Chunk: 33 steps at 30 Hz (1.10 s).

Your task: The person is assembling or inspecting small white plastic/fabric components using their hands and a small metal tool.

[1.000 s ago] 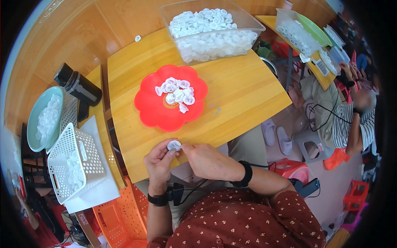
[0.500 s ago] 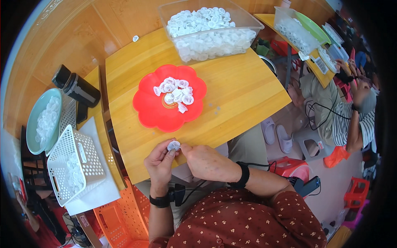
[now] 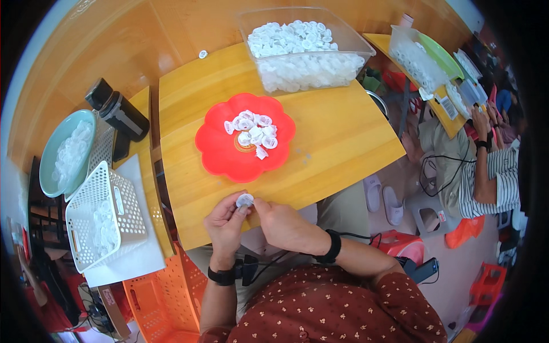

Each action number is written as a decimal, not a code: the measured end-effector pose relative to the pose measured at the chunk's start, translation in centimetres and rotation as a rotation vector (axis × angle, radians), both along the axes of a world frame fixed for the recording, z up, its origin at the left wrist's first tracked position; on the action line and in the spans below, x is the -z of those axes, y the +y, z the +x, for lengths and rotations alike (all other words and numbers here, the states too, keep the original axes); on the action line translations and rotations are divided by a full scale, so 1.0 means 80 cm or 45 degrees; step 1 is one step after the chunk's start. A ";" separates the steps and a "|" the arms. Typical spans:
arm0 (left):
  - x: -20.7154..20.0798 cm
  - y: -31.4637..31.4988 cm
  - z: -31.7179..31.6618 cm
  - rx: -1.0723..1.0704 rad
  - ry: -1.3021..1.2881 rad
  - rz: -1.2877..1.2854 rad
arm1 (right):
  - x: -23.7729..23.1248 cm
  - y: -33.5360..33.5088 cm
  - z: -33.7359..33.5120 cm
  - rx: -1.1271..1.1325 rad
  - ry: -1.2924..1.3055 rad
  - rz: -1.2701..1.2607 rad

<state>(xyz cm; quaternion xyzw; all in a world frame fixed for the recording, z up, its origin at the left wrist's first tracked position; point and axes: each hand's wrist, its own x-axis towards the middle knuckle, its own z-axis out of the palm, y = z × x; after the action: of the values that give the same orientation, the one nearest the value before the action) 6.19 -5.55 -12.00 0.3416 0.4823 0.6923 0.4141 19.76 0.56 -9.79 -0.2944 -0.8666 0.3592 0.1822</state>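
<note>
Between the thumb and fingers of my left hand (image 3: 226, 226) is a small white round plastic piece (image 3: 245, 200), held at the table's near edge. My right hand (image 3: 290, 230) is beside it, fingers curled and closed, with a fingertip at the piece's right edge. Whatever its other fingers hold, if anything, is hidden. Just beyond my hands lies a red flower-shaped plate (image 3: 220, 157), with several similar white pieces (image 3: 255, 136) heaped in its middle.
A clear plastic bin (image 3: 311, 71) full of white pieces stands at the table's far side. To the left are a white perforated basket (image 3: 134, 228), a pale green bowl (image 3: 48, 171) and a black flask (image 3: 127, 120). Another person (image 3: 486, 183) sits at the right.
The whole view has shifted slightly, so the table and plate sit a little further right. Both hands remain together at the white piece, with little visible change in grip.
</note>
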 end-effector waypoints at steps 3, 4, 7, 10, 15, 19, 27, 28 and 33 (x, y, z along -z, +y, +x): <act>0.000 0.001 0.001 -0.070 0.010 -0.006 | -0.001 -0.001 0.002 0.026 0.247 -0.138; -0.001 0.000 0.001 -0.063 0.023 0.005 | -0.004 -0.002 0.005 0.047 0.327 -0.227; -0.002 0.000 0.000 -0.041 0.029 0.016 | -0.002 -0.004 0.007 0.071 0.267 -0.333; 0.002 0.001 -0.002 -0.020 0.025 0.026 | -0.003 -0.006 0.006 0.070 0.238 -0.354; 0.005 0.001 -0.001 -0.040 0.027 0.059 | -0.003 -0.010 0.002 0.061 0.202 -0.319; 0.009 -0.001 0.001 -0.074 0.089 0.032 | 0.008 -0.013 -0.003 0.054 0.226 -0.139; 0.003 -0.001 0.002 -0.101 0.175 0.063 | -0.022 -0.010 0.004 -0.066 -0.192 0.205; 0.000 -0.001 0.002 -0.078 0.154 0.042 | -0.023 -0.008 0.006 -0.068 -0.181 0.244; 0.002 -0.002 0.001 -0.051 0.111 0.025 | -0.028 -0.003 0.013 -0.015 -0.189 0.325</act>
<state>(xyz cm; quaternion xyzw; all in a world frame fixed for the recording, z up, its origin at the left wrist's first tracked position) 6.24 -5.72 -12.15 0.3657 0.4999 0.6896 0.3752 20.81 0.35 -7.53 -0.2897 -0.9181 0.2242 0.1514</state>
